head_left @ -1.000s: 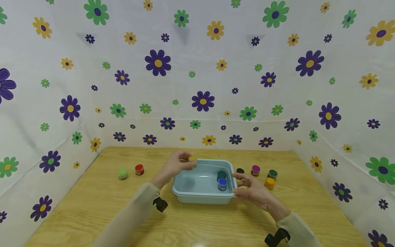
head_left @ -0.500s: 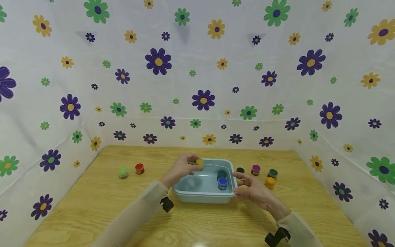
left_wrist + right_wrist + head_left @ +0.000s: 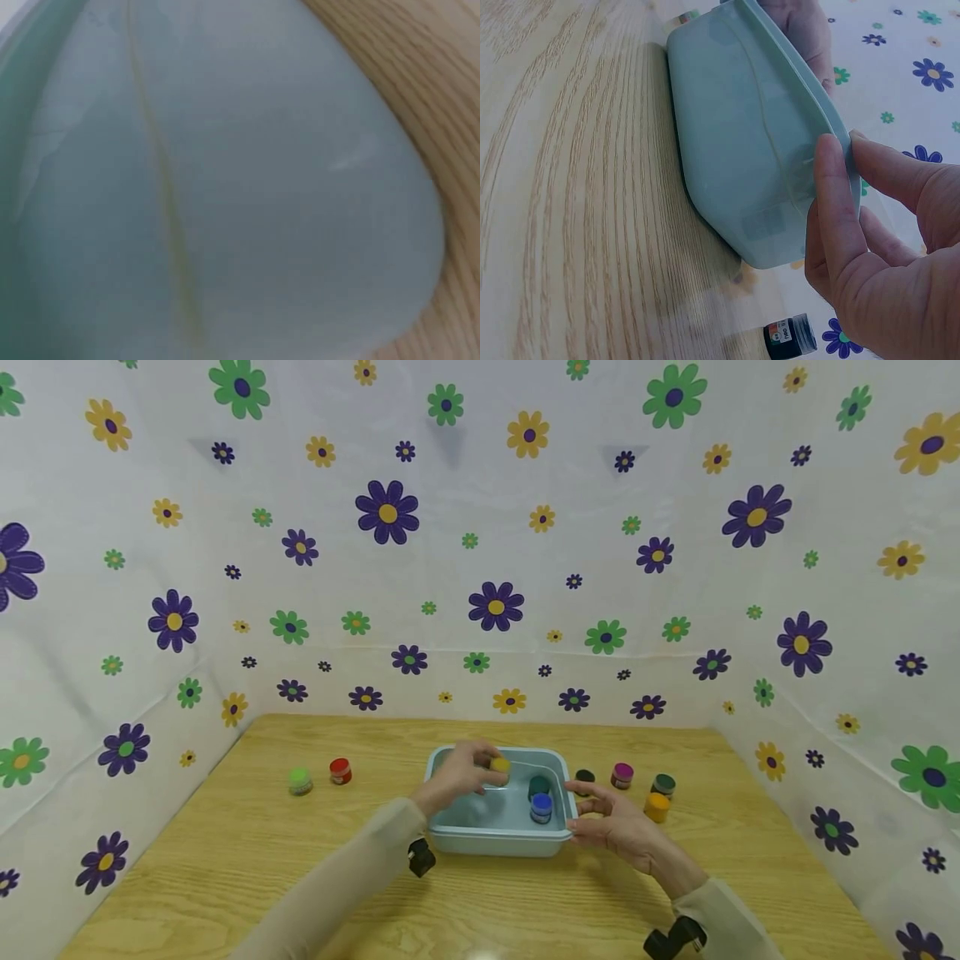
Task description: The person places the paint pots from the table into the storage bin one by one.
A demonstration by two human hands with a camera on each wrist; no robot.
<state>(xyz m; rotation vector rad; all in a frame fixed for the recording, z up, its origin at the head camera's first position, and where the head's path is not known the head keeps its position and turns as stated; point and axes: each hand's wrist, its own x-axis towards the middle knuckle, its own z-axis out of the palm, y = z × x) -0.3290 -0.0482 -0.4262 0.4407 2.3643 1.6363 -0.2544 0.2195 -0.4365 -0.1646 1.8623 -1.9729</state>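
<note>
My left hand (image 3: 459, 770) pinches a small jar with a yellow lid (image 3: 500, 766), possibly a paint jar, above the inside of a pale blue plastic basin (image 3: 498, 844). Inside the basin, towards its right end, stand a blue jar (image 3: 541, 808) and a dark green jar (image 3: 538, 787). My right hand (image 3: 615, 827) grips the basin's right rim between thumb and fingers, as the right wrist view also shows with the hand (image 3: 885, 247) on the rim. Only the basin's wall (image 3: 285, 180) and the table appear in the left wrist view; the left hand is out of it.
Left of the basin stand a light green jar (image 3: 300, 781) and a red jar (image 3: 341, 770). To its right are a black jar (image 3: 584, 781), a magenta jar (image 3: 622, 775), a dark green-lidded jar (image 3: 663, 785) and an orange jar (image 3: 657, 807). Flowered sheeting (image 3: 495, 560) encloses the wooden table (image 3: 480, 902).
My left hand has moved right and slightly down with the yellow-lidded jar, from the basin's back left rim to over its inside. The right hand has stayed on the rim.
</note>
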